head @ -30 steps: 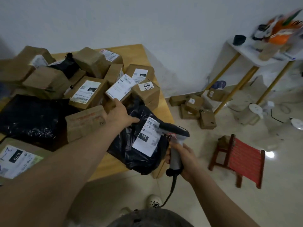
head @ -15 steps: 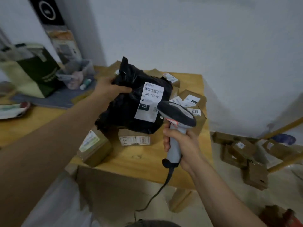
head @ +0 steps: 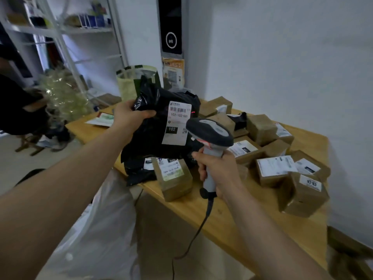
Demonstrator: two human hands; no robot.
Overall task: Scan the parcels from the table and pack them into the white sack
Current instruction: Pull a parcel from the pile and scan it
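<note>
Over the near edge of the surface point(head: 222, 215), head view: the person's left hand point(head: 129, 116) gripped a black poly-bag parcel point(head: 153, 136) by its upper left part, with its label point(head: 177, 124) turned toward the scanner point(head: 210, 134), which the right hand point(head: 218, 168) clasped by the handle. A red glint sat at the label's right margin, beside rather than across the barcode, so a missed read looked possible. The soft bag, held at one end only, could have sagged and creased the label, or slipped free. A cardboard box point(head: 175, 178) stood at the near edge just below the parcel, where a brush from the bag might have tipped it off. The white sack point(head: 96, 229) slumped beneath that edge with its mouth slack. The scanner's cable point(head: 201, 225) dangled near it, liable to snag.
</note>
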